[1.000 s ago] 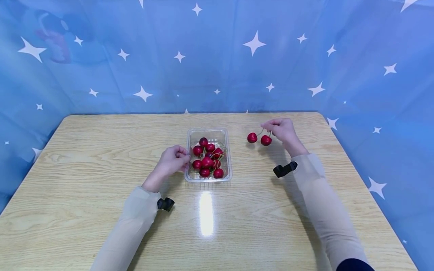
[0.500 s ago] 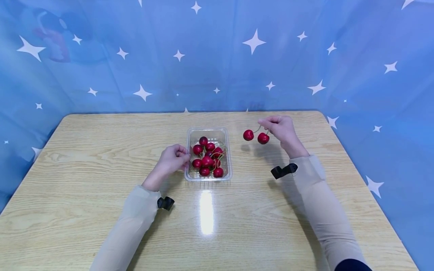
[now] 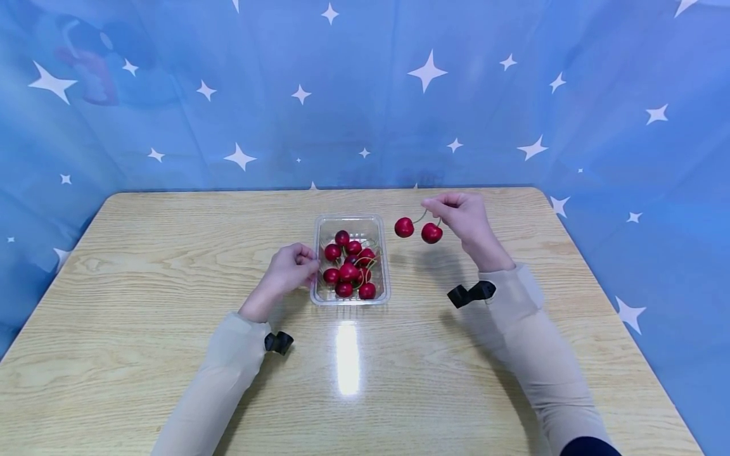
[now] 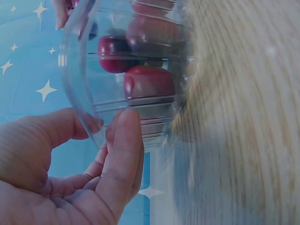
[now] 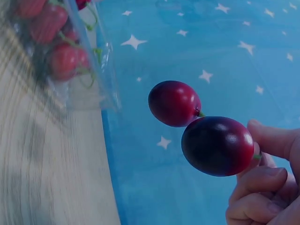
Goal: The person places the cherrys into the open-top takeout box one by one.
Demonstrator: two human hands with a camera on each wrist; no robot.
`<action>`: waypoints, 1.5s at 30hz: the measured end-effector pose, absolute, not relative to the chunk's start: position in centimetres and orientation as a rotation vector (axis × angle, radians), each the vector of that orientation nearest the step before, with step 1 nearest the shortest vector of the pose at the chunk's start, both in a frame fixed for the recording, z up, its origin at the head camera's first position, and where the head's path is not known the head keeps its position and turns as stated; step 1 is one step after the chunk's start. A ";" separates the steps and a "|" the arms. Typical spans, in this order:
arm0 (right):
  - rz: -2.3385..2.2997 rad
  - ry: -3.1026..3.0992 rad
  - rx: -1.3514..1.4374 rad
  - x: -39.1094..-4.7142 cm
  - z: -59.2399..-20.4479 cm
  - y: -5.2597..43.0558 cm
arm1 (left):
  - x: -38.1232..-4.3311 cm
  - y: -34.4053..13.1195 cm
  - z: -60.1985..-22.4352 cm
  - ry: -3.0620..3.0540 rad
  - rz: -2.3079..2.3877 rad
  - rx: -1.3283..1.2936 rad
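A clear plastic punnet (image 3: 379, 253) with several red cherries (image 3: 348, 272) in it stands on the table. My left hand (image 3: 291, 269) pinches the punnet's left rim; in the left wrist view the thumb and fingers (image 4: 123, 154) close on its wall from both sides. To the right of the punnet, my right hand (image 3: 463, 218) pinches the green stems of two cherries (image 3: 431, 233). The pair hangs above the table, its shadow below. The right wrist view shows the nearer dark red cherry (image 5: 218, 146) overlapping the other cherry (image 5: 173, 103).
The wooden table (image 3: 142, 329) reaches back to a blue curtain (image 3: 365, 95) printed with white stars. A black camera sits on each wrist, one at the left sleeve (image 3: 279, 342) and one at the right sleeve (image 3: 470, 293). A bright light reflection lies in front of the punnet.
My right hand has risen a little and moved left, bringing the two hanging cherries closer to the punnet. My left hand and the punnet have stayed in place.
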State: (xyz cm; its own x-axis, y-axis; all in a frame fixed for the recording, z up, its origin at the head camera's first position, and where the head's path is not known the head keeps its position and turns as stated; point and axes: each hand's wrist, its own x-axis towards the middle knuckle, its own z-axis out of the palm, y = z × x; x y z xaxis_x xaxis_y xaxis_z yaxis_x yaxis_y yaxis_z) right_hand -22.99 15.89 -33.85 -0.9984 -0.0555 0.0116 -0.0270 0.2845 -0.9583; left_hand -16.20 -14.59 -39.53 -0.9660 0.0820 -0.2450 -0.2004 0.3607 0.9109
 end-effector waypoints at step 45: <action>-1.895 2.379 -0.339 -21.7 -37.2 6.4 | -16.2 -14.7 -39.6 2.367 1.651 -0.083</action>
